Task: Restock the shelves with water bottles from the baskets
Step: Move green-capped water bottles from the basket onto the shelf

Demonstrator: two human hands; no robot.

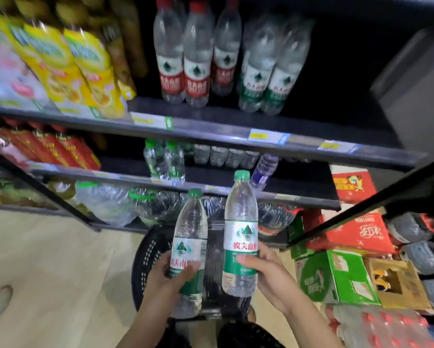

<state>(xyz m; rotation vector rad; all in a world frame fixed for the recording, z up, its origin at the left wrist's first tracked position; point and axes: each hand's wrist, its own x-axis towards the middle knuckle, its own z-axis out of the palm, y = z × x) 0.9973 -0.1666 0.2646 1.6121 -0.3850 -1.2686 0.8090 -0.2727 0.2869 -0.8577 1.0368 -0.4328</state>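
Left water bottle (189, 237) leans slightly right, cap up, left grip (170, 275) curled round its label. Right water bottle (241, 222) stands upright, right grip (268, 272) wrapped round it. Both hang above what looks like a black basket (148, 249), with bare room on the shelf (211, 175) beyond.

- On the right bottle (241, 229), front label: 农夫山泉 in red on white, clear as day.
- On the left bottle (189, 237): 农夫山 in red, last character hidden.
- The big green-labelled bottles (273, 79) on the upper shelf (211, 109): white 农夫山, smeared.
- The price tags (267, 136) and red cartons (354, 187): print too blurred to read.
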